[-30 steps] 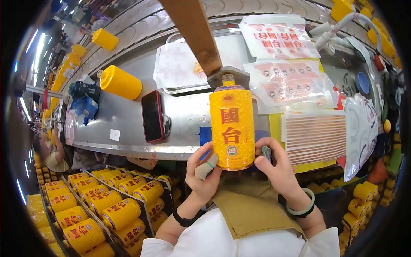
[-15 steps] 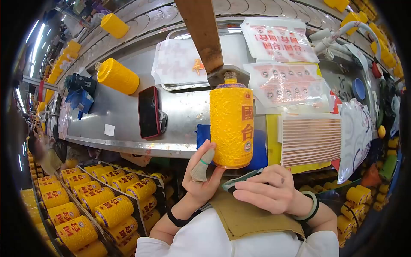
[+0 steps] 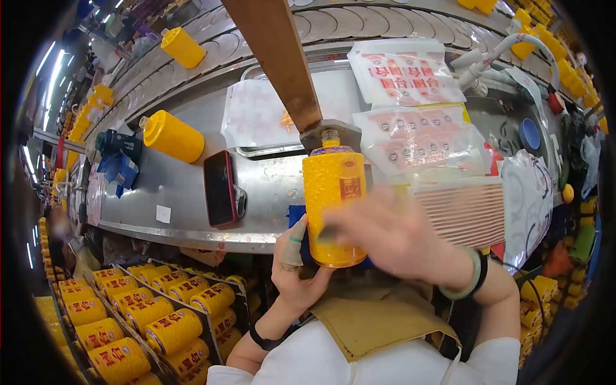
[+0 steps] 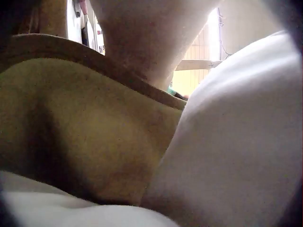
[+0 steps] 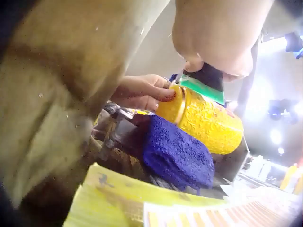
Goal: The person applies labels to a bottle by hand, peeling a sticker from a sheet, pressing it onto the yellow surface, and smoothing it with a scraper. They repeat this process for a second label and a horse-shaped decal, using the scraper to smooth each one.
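Observation:
A yellow embossed bottle (image 3: 321,192) with red characters lies with its clear neck against a metal holder (image 3: 330,133) below a brown bar. My left hand (image 3: 296,273) holds the bottle by its base, thumb at the bottom and fingers along the side; one finger wears a cloth cover with a green band. Over the bottle's front, my right hand (image 3: 398,237) is blurred in the head view. In the right wrist view it pinches a flat dark scraper (image 5: 203,82) with a green edge, laid against the bottle's side. Apron and white clothing fill most of the left wrist view.
A blue towel (image 5: 175,153) lies under the bottle. Printed label sheets (image 3: 420,138) and a striped sheet (image 3: 459,208) lie to the right. At left are a phone (image 3: 219,189) and another yellow bottle (image 3: 173,136). Crates of yellow bottles (image 3: 173,330) stand below left.
The bottle was turned so its characters moved right. My right hand left the bottle's base, brought the scraper round, then moved up and left onto the bottle. My left hand stayed at the base.

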### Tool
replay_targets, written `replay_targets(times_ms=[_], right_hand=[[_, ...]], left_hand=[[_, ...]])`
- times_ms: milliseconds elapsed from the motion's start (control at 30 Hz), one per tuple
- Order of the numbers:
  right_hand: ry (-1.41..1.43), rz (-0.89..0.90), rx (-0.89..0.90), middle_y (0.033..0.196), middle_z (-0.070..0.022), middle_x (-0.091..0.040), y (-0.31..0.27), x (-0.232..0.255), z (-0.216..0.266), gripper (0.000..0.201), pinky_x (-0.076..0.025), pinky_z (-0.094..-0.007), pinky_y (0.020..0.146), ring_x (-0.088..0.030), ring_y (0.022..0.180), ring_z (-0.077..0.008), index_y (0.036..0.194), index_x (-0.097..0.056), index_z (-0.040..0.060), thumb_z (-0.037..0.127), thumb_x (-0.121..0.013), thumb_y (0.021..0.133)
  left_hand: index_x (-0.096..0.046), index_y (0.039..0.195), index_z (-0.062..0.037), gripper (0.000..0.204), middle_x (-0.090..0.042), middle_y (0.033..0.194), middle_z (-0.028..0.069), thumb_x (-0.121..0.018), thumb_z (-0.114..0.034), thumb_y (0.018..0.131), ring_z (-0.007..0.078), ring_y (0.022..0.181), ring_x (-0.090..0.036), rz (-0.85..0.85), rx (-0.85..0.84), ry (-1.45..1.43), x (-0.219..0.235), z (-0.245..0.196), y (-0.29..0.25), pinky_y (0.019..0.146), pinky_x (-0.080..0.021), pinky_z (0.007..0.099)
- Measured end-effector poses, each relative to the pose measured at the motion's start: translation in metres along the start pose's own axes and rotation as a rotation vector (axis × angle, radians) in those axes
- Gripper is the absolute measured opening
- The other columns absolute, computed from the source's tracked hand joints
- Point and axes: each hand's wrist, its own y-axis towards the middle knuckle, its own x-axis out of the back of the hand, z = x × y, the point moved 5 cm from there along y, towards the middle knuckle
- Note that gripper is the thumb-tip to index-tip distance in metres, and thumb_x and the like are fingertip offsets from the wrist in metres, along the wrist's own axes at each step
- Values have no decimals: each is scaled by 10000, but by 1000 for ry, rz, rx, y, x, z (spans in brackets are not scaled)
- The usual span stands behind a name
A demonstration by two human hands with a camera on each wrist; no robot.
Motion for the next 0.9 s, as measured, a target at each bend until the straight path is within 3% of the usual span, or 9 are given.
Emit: replay_targets(times_ms=[167, 367, 467, 567, 667, 733, 767, 800, 900], right_hand=[[-207, -327, 59, 950, -58, -710, 46, 26, -68, 240, -479, -349, 711, -606, 800, -224, 1012, -736, 102, 50, -760, 779], [-61, -178, 333, 1147, 38, -729, -35, 1, -25, 209, -497, -337, 843, -617, 958, -163, 999, -743, 203, 157, -742, 795], [79, -129, 433, 1125, 47, -726, -65, -3, 3, 253, -506, -315, 781, -600, 933, -155, 1081, -721, 210, 163, -731, 833], [148, -151, 211, 1077, 1, -744, -63, 16, 0, 228, -468, -331, 755, -608, 893, -169, 1062, -720, 164, 108, -723, 842], [223, -237, -17, 1036, -60, -748, -64, 26, -16, 252, -434, -353, 745, -611, 874, -201, 1052, -658, 109, -3, -722, 835], [255, -535, -203, 1016, -112, -701, -74, 33, -32, 276, -463, -345, 782, -612, 893, -214, 1127, -574, 51, -37, -688, 892], [256, -527, -203, 1016, -112, -701, -76, 33, -32, 276, -463, -345, 782, -612, 893, -214, 1127, -574, 51, -37, -688, 892], [247, -564, -250, 1027, -125, -669, -77, 35, -34, 277, -475, -336, 814, -611, 914, -215, 1168, -537, 29, -27, -664, 928], [269, -617, -329, 1061, -138, -619, -81, 35, -37, 257, -490, -319, 873, -608, 948, -209, 1202, -500, 2, -8, -628, 979]], left_hand=[[-525, 1424, 87, 766, -621, 1383, 226, -853, -38, 743, 364, 1278, -603, 28, 101, -116, -2, 17, -12, 1117, -439, 411], [-518, 1425, 93, 755, -620, 1403, 215, -853, -71, 768, 365, 1370, -548, 65, 188, -174, -3, 28, -19, 1180, -375, 436], [-525, 1419, 89, 732, -626, 1400, 205, -847, -66, 779, 350, 1358, -559, 69, 178, -156, -5, 27, -16, 1177, -377, 459], [-562, 1396, 64, 671, -646, 1372, 195, -829, -43, 790, 358, 1313, -592, 61, 239, -225, -6, 25, -9, 1171, -378, 492], [-609, 1364, 14, 624, -667, 1338, 185, -839, -55, 788, 340, 1273, -624, 54, 88, -75, 0, 21, -2, 1150, -390, 511], [-647, 1327, -31, 610, -690, 1300, 174, -876, -104, 766, 314, 1239, -650, 93, -189, 264, 10, -12, 7, 1137, -395, 494], [-641, 1338, -59, 669, -657, 1343, 156, -917, -186, 743, 288, 1254, -634, 111, -324, 356, 14, -27, 10, 1125, -402, 475], [-641, 1338, -59, 669, -657, 1343, 156, -917, -186, 743, 288, 1254, -634, 105, -316, 358, 12, -27, 8, 1125, -402, 475], [-391, 1539, -21, 1100, -464, 1515, 196, -992, -279, 655, 298, 1334, -543, -143, -195, 213, 10, -12, 6, 1132, -392, 477]])
